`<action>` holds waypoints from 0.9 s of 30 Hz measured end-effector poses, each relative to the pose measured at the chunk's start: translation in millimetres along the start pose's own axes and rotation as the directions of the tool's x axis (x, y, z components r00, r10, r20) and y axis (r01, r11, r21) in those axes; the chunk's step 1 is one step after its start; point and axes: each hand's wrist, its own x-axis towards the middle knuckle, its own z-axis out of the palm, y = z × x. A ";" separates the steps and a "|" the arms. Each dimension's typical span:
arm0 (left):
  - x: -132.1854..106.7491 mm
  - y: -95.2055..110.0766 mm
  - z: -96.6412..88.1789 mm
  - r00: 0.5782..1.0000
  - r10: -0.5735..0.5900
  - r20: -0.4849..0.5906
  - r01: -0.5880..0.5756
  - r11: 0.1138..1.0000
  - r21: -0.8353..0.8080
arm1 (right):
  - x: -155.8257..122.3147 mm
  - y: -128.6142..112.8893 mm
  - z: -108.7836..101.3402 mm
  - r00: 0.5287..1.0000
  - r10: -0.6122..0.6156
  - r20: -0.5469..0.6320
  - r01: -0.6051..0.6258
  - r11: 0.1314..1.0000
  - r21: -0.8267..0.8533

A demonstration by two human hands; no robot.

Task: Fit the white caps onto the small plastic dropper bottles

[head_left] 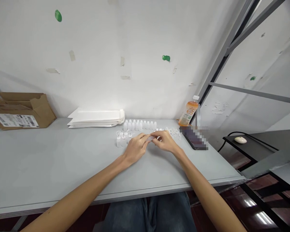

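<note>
Both hands meet over the middle of the table around a small translucent white bottle (pixel 150 138). My left hand (pixel 136 145) is closed on its left side. My right hand (pixel 166 141) pinches its right end, where the fingers hide what else they may hold. Just left of my left hand stands a group of similar small bottles (pixel 119 141), some with thin dark tips. Behind the hands are rows of upright white bottles (pixel 136 125). A loose pile of small white pieces (pixel 174 132) lies right of my right hand.
A stack of white envelopes (pixel 96 118) lies at the back. An open cardboard box (pixel 21 111) sits far left. At the right are an orange drink bottle (pixel 188 111) and a partly blurred phone (pixel 195 138). A grey metal frame (pixel 222 61) rises at the table's right side.
</note>
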 end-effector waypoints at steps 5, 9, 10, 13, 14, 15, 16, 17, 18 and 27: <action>0.0 -1.0 0.0 0.997 0.059 -0.040 -0.058 0.998 0.016 | 0.5 -0.4 1.7 0.999 0.019 -0.029 -0.019 1.000 -0.008; -0.5 -0.6 1.0 0.996 0.072 -0.045 -0.070 0.997 0.034 | 0.9 0.6 2.8 0.999 -0.002 -0.038 0.002 1.000 -0.008; -0.6 -0.5 1.4 0.996 0.072 -0.045 -0.071 0.997 0.037 | 0.8 0.9 2.5 0.999 -0.007 -0.037 0.007 1.000 -0.006; -0.9 -0.4 2.5 0.996 0.076 -0.039 -0.074 0.996 0.050 | 0.4 1.6 1.5 0.999 -0.013 -0.035 0.013 1.000 -0.004; -1.0 -0.3 2.7 0.996 0.077 -0.036 -0.075 0.996 0.053 | 0.3 1.8 1.4 0.999 -0.014 -0.037 0.014 1.000 -0.004; -1.1 -0.2 2.8 0.997 0.075 -0.032 -0.073 0.996 0.053 | 0.2 1.8 1.4 0.999 -0.017 -0.038 0.017 1.000 -0.004; -1.1 -0.1 2.7 0.997 0.072 -0.029 -0.070 0.996 0.051 | 0.0 1.7 1.5 0.999 -0.020 -0.039 0.020 1.000 -0.003; -1.2 0.2 2.5 0.997 0.068 -0.025 -0.067 0.997 0.047 | 0.0 1.5 1.6 0.999 -0.025 -0.042 0.024 1.000 -0.002; -1.2 0.6 2.2 0.998 0.066 -0.022 -0.065 0.997 0.039 | -0.1 1.1 1.8 0.999 -0.026 -0.045 0.026 1.000 -0.001; 0.4 6.0 -3.6 0.993 0.084 -0.079 -0.087 0.996 -0.035 | -1.5 5.9 -0.5 0.992 0.100 -0.077 -0.077 0.962 0.260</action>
